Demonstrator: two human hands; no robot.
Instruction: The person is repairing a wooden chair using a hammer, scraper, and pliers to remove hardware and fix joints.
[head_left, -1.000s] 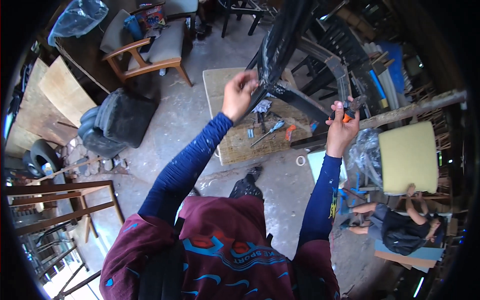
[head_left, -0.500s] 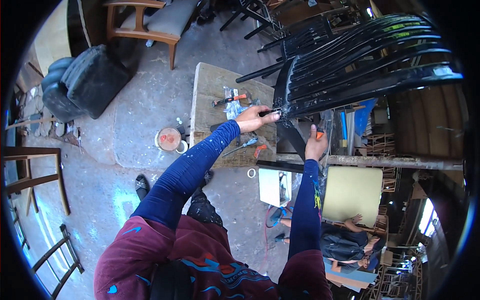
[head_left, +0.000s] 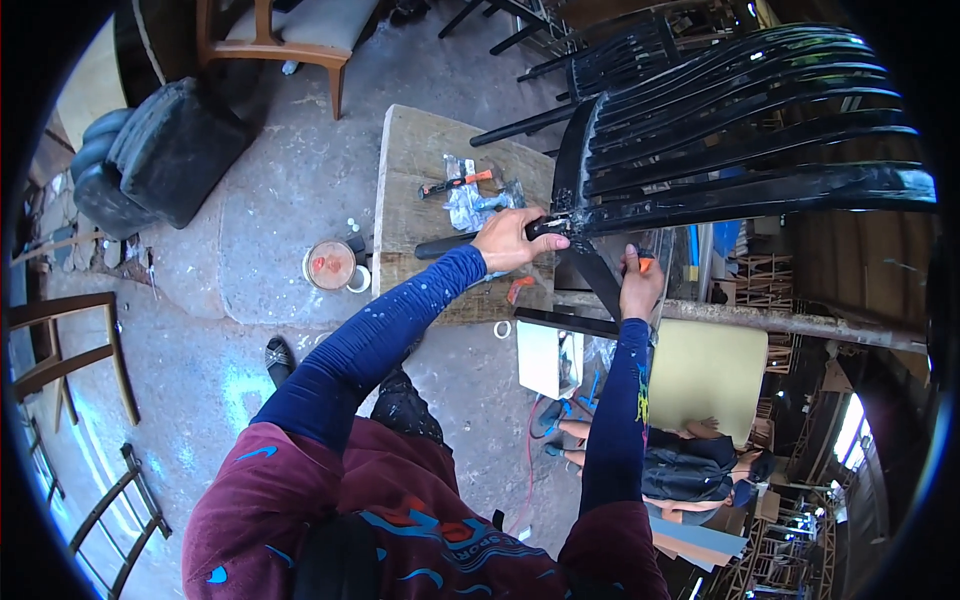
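Note:
A glossy black wooden chair [head_left: 700, 158] with wavy back slats lies tipped on its side across the right end of a wooden workbench [head_left: 410, 150]. My left hand [head_left: 510, 242] is closed round a black leg of the chair, its thumb pressed near the joint where leg and seat frame meet. Pale residue marks that joint. Just to the right, below the joint, my right hand [head_left: 640, 292] is closed on a small tool with an orange handle; the tool's working end cannot be made out.
On the bench lie a hammer [head_left: 460, 183], plastic bags [head_left: 462, 212] and an orange-handled tool [head_left: 520, 290]. A round tub [head_left: 330, 265] stands on the floor at left. A white box [head_left: 548, 358] and a pale yellow panel [head_left: 705, 385] are at right, by another person [head_left: 685, 475].
The view has shifted slightly. Both hands stay near the same joint, and the left thumb sits a little lower against it. The other person's arm has moved slightly.

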